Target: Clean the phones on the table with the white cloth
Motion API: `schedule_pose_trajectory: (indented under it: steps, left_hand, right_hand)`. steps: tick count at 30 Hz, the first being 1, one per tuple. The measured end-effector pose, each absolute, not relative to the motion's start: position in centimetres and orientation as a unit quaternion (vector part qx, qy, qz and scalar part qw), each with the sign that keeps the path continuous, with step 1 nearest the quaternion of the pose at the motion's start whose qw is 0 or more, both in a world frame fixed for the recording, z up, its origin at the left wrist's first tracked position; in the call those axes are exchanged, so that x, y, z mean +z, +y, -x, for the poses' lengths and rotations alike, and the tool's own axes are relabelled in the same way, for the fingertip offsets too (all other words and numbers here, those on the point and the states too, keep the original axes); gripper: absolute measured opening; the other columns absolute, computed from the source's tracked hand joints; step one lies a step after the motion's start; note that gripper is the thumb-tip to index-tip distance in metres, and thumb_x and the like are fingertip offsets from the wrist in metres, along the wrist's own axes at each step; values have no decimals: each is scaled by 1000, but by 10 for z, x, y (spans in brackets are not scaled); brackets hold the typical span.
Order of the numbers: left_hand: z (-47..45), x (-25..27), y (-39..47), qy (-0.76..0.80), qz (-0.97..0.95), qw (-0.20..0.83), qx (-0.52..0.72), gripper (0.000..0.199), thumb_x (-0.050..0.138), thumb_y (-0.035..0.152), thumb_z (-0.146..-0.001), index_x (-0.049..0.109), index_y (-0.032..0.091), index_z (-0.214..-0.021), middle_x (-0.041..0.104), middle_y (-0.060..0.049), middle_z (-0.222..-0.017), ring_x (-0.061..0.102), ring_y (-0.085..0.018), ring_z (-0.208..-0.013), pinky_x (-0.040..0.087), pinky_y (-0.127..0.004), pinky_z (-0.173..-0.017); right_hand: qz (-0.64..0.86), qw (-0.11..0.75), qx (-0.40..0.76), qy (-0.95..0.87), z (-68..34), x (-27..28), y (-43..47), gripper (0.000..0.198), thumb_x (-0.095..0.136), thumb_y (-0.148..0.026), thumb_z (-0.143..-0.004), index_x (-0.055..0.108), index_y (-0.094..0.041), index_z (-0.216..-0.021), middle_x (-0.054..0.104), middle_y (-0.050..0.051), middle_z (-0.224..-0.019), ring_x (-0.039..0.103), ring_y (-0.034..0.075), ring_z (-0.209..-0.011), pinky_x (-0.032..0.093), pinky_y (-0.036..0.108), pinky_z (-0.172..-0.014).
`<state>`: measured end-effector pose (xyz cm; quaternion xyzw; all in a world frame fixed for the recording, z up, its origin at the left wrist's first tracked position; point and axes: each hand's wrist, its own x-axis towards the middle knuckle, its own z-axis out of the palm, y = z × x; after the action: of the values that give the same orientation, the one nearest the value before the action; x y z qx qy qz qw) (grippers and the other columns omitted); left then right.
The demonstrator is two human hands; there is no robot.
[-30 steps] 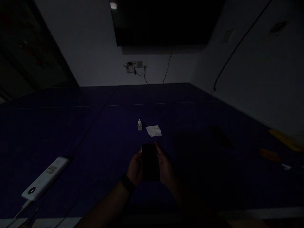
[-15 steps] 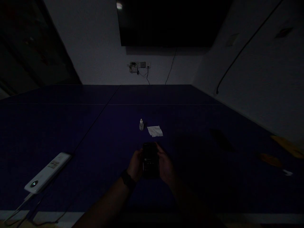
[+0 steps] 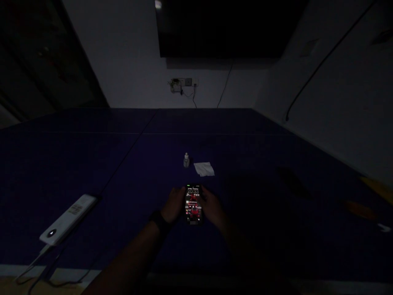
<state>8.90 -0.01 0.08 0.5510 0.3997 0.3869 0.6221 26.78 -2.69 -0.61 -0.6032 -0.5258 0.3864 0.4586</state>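
Note:
Between both hands I have a smartphone point(image 3: 193, 205), upright in the view, its lit lock screen showing 20:33 over a red picture. My left hand point(image 3: 173, 204) grips its left edge, with a dark band on that wrist. Along the right edge is my right hand point(image 3: 213, 207), its thumb over or close to the screen; I cannot tell if it touches the glass. Beyond the phone stand a small clear bottle point(image 3: 186, 161) with a white cap and, just right of it, a crumpled white tissue point(image 3: 204, 169).
On the dark blue tabletop point(image 3: 147, 164), a white power bank point(image 3: 69, 219) with a cable lies at left. Orange and yellow items, too dark to name, are at far right. A black television point(image 3: 227, 28) hangs above wall sockets point(image 3: 186, 82).
The phone's screen has gone from dim to brightly lit. My right thumb has moved inward over the screen's edge. The whole view has shifted slightly.

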Motion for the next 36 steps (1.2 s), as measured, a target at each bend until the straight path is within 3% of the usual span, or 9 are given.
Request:
schedule_pose_trajectory:
  steps: [3,6,9,11,13,19,21,24,36]
  left_hand:
    - [-83,-3,0,419,-597,559,395,25,60,37,-100,65,17,-114,65,-9,-121,64,-22,-106,53,-44,-95]
    - [-81,-3,-3,425,-649,491,397,18,68,38,-93,71,22,-98,70,-9,-110,59,-26,-110,43,-45,-105]
    - [-76,0,-2,429,-696,423,390,15,74,42,-84,73,28,-89,73,-9,-98,56,-32,-108,33,-45,-111]
    - [-67,3,6,441,-722,379,375,19,71,45,-85,74,28,-93,73,-9,-101,56,-33,-107,30,-46,-113]
    - [-51,7,20,460,-744,332,353,30,68,46,-86,72,27,-109,71,-10,-110,55,-34,-115,28,-47,-115]
    - [9,7,70,501,-803,192,261,53,54,44,-92,56,18,-138,51,-14,-149,32,-38,-146,16,-54,-124]
    - [21,1,79,509,-813,157,235,59,49,44,-94,49,14,-145,45,-16,-155,28,-39,-150,17,-56,-123]
    - [28,-10,84,515,-824,117,207,60,44,44,-97,41,18,-151,45,-14,-156,36,-36,-148,26,-56,-121]
    - [33,-21,85,513,-835,87,180,53,40,46,-101,48,23,-148,43,-11,-158,36,-33,-149,26,-54,-122]
  right_hand:
    - [621,417,339,-570,-271,-4,-24,31,68,-18,-75,76,-24,-104,71,7,-97,63,26,-98,48,37,-95]
    - [622,387,306,-608,-273,-6,-21,24,68,-18,-76,78,-25,-96,69,5,-88,63,24,-90,49,35,-88]
    - [633,371,262,-627,-280,-9,-16,29,67,-27,-80,76,-24,-108,70,5,-91,64,24,-86,52,36,-82]
    - [646,364,219,-635,-291,-9,-11,40,64,-31,-83,71,-23,-121,70,7,-97,65,25,-90,52,39,-85]
    - [657,353,170,-644,-309,-7,-5,45,58,-29,-85,67,-22,-128,70,9,-107,64,27,-103,49,43,-96]
    - [702,287,46,-650,-363,-9,6,52,49,-29,-89,58,-14,-139,50,20,-149,41,37,-140,26,57,-114]
    - [711,261,21,-652,-369,-14,7,56,47,-34,-92,53,-10,-143,44,22,-154,37,39,-142,24,59,-114]
    - [718,224,-7,-659,-372,-22,7,58,42,-38,-95,51,-7,-143,44,25,-154,39,39,-142,24,59,-114]
    - [724,162,-34,-670,-383,-33,7,56,35,-42,-98,53,-14,-144,47,18,-154,38,34,-144,29,53,-113]
